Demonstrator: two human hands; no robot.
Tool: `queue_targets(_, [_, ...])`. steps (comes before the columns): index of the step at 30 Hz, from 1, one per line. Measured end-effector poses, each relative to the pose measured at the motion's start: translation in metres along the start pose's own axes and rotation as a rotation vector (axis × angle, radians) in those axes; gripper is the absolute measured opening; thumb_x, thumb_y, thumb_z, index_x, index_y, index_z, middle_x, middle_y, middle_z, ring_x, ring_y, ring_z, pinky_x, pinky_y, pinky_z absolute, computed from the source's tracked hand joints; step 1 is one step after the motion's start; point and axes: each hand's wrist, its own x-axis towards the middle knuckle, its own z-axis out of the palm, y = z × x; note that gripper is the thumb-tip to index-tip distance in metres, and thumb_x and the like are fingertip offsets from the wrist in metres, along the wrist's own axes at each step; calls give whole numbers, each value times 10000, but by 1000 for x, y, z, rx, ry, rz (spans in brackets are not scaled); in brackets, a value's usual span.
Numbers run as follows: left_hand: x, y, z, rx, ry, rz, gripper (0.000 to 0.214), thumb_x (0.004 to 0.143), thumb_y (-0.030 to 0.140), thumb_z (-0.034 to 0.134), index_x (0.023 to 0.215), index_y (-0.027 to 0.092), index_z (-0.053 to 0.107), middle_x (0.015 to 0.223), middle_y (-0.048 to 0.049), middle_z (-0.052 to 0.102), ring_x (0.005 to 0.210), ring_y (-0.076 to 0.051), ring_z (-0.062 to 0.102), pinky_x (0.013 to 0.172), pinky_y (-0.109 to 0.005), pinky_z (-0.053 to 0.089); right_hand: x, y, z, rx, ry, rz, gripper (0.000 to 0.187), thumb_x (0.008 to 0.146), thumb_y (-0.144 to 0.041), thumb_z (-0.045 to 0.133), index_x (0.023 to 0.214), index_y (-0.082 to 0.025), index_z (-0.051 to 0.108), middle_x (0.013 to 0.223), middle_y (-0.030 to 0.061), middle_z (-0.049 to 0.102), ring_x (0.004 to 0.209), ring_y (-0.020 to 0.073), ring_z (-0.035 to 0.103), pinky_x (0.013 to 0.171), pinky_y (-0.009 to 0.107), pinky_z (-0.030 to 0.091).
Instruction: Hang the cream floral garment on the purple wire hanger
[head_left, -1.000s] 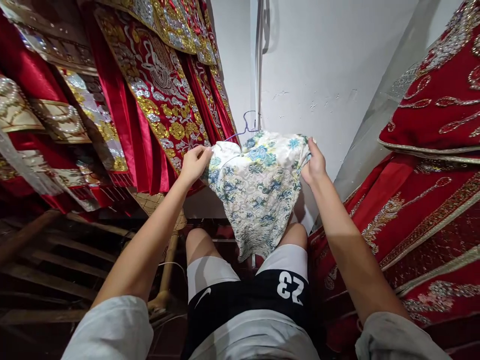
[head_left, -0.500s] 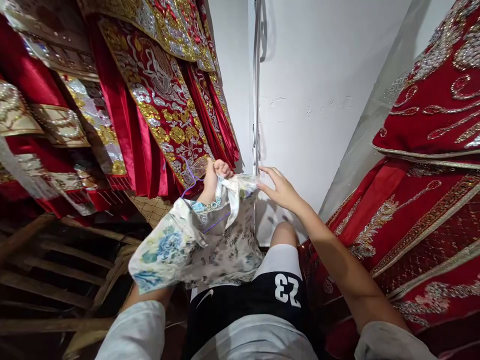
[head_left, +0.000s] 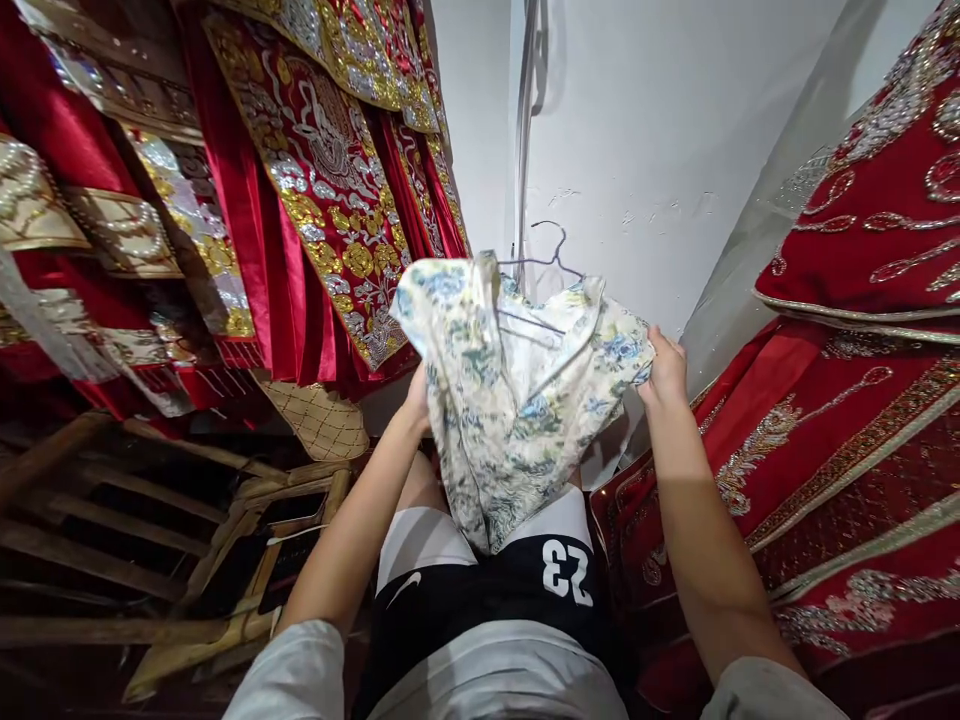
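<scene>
Up between the red embroidered robes [head_left: 322,200]: floral dress [head_left: 517,420] on wire hanger [head_left: 544,268]. Pinching its shoulder edge with right hand [head_left: 664,368] fingers; can't tell about left hand [head_left: 415,398], buried behind cloth. Probably light, floppy, kinda slippery, so better gripped at the shoulders.

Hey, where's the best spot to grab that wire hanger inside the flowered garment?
Take the hanger by its hook, coming from above. The hook sticks up bare over the flowered garment, while the shoulders are tangled in cloth. It is probably easiest for the right hand, which is nearest.
</scene>
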Motion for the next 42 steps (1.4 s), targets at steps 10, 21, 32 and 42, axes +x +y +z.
queue_targets(10, [-46,-44,-44,282,299,1,701,514,434,969,1115,169,726,1243,-146,741,1247,-370,655,1074,-438,529,-26,15,29,-167,-108,36,381,787,-526,767,834,-166,652,789,60,701,938,275,724,798,405,614])
queue_targets(21, [-87,-81,-23,277,185,-4,791,635,412,910,1344,204,630,1399,-146,659,1401,-347,536,1214,-472,377,-175,98,3,-504,-153,196,339,866,-571,572,870,-233,586,812,40,656,766,213,630,701,337,500])
queue_targets(32, [-94,-81,-12,254,239,4,681,691,400,874,1295,196,634,1268,-142,718,1291,-358,619,1123,-468,471,-188,98,14,-505,-624,498,301,815,-504,596,696,-239,519,578,-18,589,557,154,509,567,282,383])
queue_targets(42, [-106,-130,3,917,265,590,354,843,227,674,1191,232,611,1257,-132,663,1218,-288,606,1075,-434,450,-190,95,13,-517,-583,555,255,749,-405,596,587,-218,535,424,-37,494,426,111,422,466,245,332])
